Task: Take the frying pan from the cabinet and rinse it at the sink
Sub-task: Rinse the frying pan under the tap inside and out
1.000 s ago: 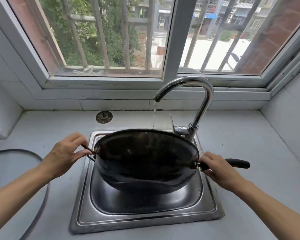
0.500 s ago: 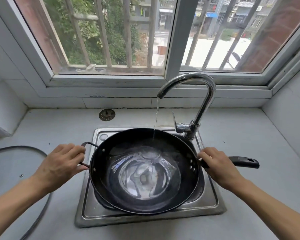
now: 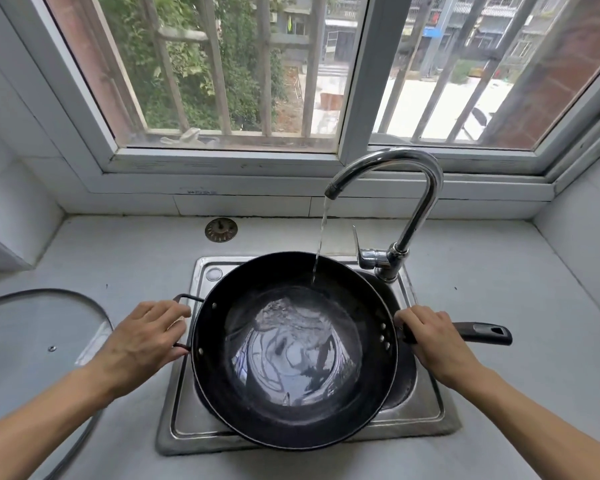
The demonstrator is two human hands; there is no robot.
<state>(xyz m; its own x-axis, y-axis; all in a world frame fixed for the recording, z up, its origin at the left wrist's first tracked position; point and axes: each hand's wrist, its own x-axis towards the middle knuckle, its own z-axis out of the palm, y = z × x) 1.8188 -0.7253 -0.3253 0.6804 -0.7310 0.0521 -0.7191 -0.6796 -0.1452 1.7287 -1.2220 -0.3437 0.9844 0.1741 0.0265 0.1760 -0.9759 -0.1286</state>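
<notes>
At the frame's lower left a round glass lid (image 3: 39, 337) lay on the grey worktop (image 3: 520, 292). The left hand (image 3: 142, 344) curled round the wire loop handle (image 3: 184, 299). At centre the black frying pan (image 3: 291, 348) sat level over the steel sink (image 3: 184, 424), holding water under the chrome tap (image 3: 409, 209). The right hand (image 3: 433, 341) gripped the long black handle (image 3: 482, 332); bare worktop lay beyond.

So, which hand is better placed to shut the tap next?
The right hand. It holds the pan's long handle just below the tap lever; the left hand, on the loop handle, would have to cross the pan.
</notes>
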